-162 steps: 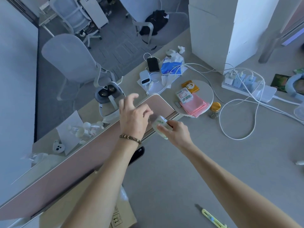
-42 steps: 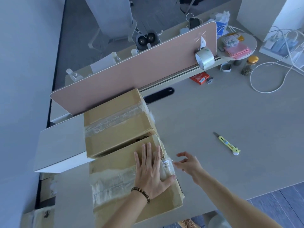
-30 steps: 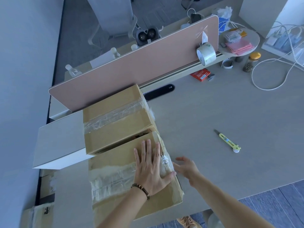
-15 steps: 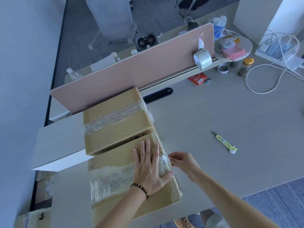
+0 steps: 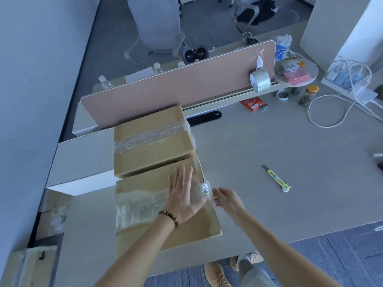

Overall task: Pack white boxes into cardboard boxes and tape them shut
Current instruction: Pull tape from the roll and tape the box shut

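- The near cardboard box [image 5: 145, 230] sat at the front edge of the desk [image 5: 269, 146], toward its left end, flaps down, with a band of clear tape [image 5: 141, 206] running across its top.
- Your left hand [image 5: 184, 195] lay flat on that box top, palm down, fingers spread and straight, covering the right end of the tape band. It gripped nothing. A beaded bracelet [image 5: 169, 217] was on that wrist.
- Your right hand [image 5: 227, 200] was just beside the box's right edge, fingers loosely open, at the crumpled tape end [image 5: 204, 186] hanging off that edge. I could not tell whether the fingertips touched the tape; the hand was blurred.
- The two hands were close together but not touching each other.
- A second cardboard box [image 5: 151, 141] stood directly behind the first, touching it, also closed with clear tape across its top.
- A white box [image 5: 83, 160] lay to the left of the second cardboard box, against its side, at the desk's left edge.
- The tape roll [image 5: 259, 81] hung on the pink divider panel [image 5: 176, 88] along the desk's rear edge, near the panel's right end, well apart from both hands.
- A yellow utility knife [image 5: 276, 179] lay on the bare desk to the right of your right hand, untouched.
- A red packet [image 5: 251, 103], a jar with a yellow lid [image 5: 308, 96] and a loop of white cable [image 5: 331, 108] were toward the rear right of the desk.
- Further taped cartons [image 5: 27, 266] showed below the desk's left end.
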A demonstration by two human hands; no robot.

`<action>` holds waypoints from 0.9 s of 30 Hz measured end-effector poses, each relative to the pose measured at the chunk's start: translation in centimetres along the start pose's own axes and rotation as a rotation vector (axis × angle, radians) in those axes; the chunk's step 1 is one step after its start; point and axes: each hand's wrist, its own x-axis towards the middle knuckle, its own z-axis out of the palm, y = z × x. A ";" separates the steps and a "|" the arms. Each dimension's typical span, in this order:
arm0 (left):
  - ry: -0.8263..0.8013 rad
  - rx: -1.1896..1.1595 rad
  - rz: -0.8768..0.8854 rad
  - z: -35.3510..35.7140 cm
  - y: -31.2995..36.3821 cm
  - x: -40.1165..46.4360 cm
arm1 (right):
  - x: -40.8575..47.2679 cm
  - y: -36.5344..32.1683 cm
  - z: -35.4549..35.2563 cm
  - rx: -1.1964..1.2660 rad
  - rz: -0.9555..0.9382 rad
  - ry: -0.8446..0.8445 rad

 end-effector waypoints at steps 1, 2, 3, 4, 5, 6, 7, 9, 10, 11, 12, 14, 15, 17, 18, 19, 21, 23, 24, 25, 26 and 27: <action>0.020 -0.037 -0.024 -0.2 -0.4 -0.5 | -0.7 0.0 -0.2 0.012 -0.011 -0.002; 0.044 -0.059 -0.051 -0.5 -1.0 -1.3 | -1.3 0.0 -0.4 0.018 -0.029 -0.007; 0.067 -0.071 -0.083 -0.8 -1.8 -2.3 | -1.9 0.0 -0.5 0.019 -0.052 -0.017; 0.091 -0.074 -0.122 -1.1 -2.8 -3.7 | -2.6 0.1 -0.5 0.011 -0.075 -0.037; 0.108 -0.066 -0.162 -1.2 -3.9 -4.8 | -3.1 0.2 -0.8 0.007 -0.088 -0.065; 0.137 -0.058 -0.209 -1.5 -5.0 -6.1 | -3.6 0.3 -1.0 -0.012 -0.099 -0.103; 0.179 -0.049 -0.272 -1.8 -6.3 -7.5 | -4.1 0.3 -1.0 -0.048 -0.110 -0.137; 0.244 -0.074 -0.432 -2.6 -8.6 -10.1 | -4.7 0.5 -0.8 -0.118 -0.116 -0.159; 0.265 -0.134 -0.512 -3.0 -9.6 -11.4 | -4.8 0.5 -0.7 -0.146 -0.116 -0.182; 0.271 -0.221 -0.579 -3.2 -10.5 -12.6 | -5.3 0.3 -0.6 -0.171 -0.115 -0.218; 0.262 -0.326 -0.635 -3.5 -11.1 -13.7 | -5.6 0.1 -0.4 -0.200 -0.106 -0.248; 0.219 -0.517 -0.683 -3.7 -11.8 -15.4 | -6.7 -0.1 0.1 -0.247 -0.089 -0.300; 0.184 -0.580 -0.692 -3.5 -12.0 -16.1 | -7.0 -0.1 0.2 -0.277 -0.078 -0.327; 0.094 -0.662 -0.680 -3.0 -11.9 -17.1 | -7.4 0.1 0.7 -0.344 -0.068 -0.339; 0.062 -0.701 -0.668 -2.8 -11.9 -17.4 | -7.5 0.1 0.9 -0.381 -0.066 -0.326; 0.052 -0.741 -0.660 -2.5 -11.8 -17.6 | -7.6 0.1 1.0 -0.417 -0.066 -0.317; 0.077 -0.807 -0.632 -2.0 -11.9 -18.0 | -7.6 0.1 1.4 -0.461 -0.082 -0.314; 0.089 -0.859 -0.607 -1.8 -11.9 -18.3 | -7.6 0.1 1.5 -0.478 -0.094 -0.309; 0.091 -0.877 -0.597 -1.6 -11.9 -18.5 | -7.6 0.1 1.6 -0.470 -0.105 -0.303; 0.086 -0.889 -0.592 -1.4 -11.9 -18.7 | -7.7 0.1 1.6 -0.460 -0.112 -0.306; 0.081 -0.902 -0.591 -1.3 -11.8 -19.0 | -7.6 0.2 1.6 -0.453 -0.124 -0.306; 0.079 -0.915 -0.591 -1.0 -11.9 -19.3 | -7.5 0.4 1.6 -0.462 -0.132 -0.300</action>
